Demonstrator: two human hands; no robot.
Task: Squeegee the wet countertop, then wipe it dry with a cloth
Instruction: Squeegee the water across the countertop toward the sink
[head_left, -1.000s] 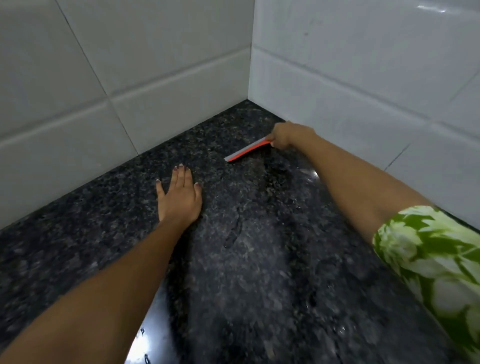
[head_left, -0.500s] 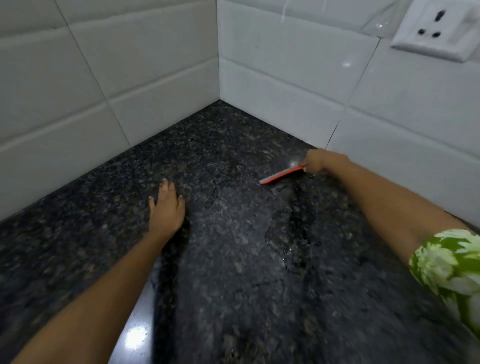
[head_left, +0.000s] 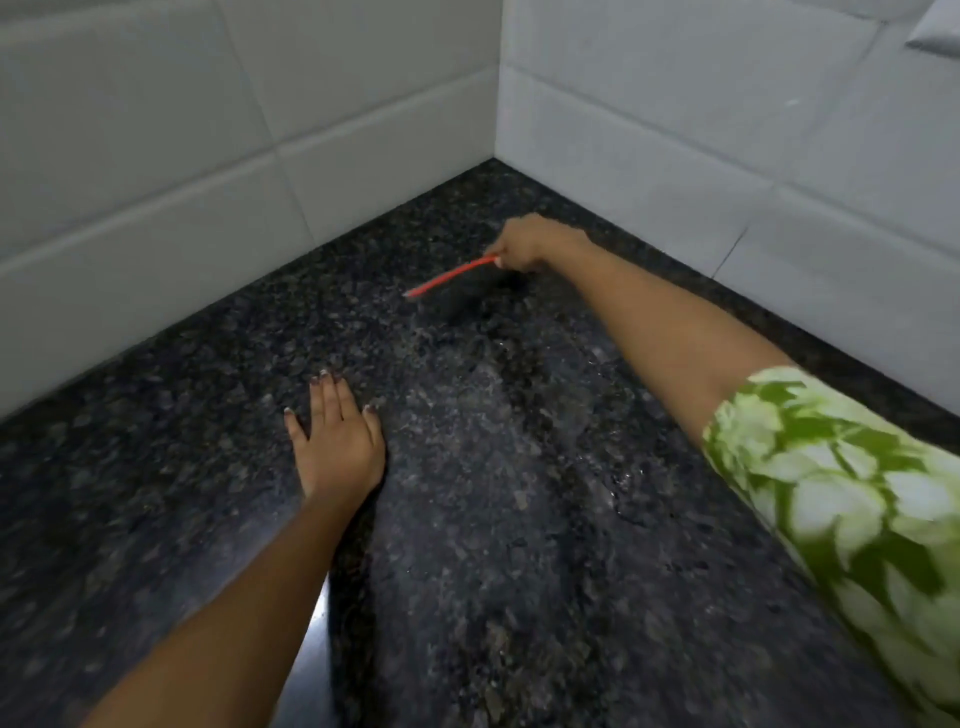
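A dark speckled granite countertop (head_left: 493, 571) fills the lower view, with wet streaks and small puddles running down its middle. My right hand (head_left: 530, 244) reaches toward the far corner and grips a small squeegee (head_left: 449, 278) with an orange-red blade that points left and rests near the stone. My left hand (head_left: 337, 441) lies flat on the counter, palm down, fingers slightly apart, holding nothing. No cloth is in view.
White tiled walls (head_left: 208, 156) meet in a corner behind the counter. The edge of a wall socket (head_left: 935, 31) shows at the top right. A green and white patterned sleeve (head_left: 841, 493) covers my right upper arm.
The view has swung between frames. My right hand with the squeegee has moved back from beside the right wall toward the corner. My left hand stays flat on the counter.
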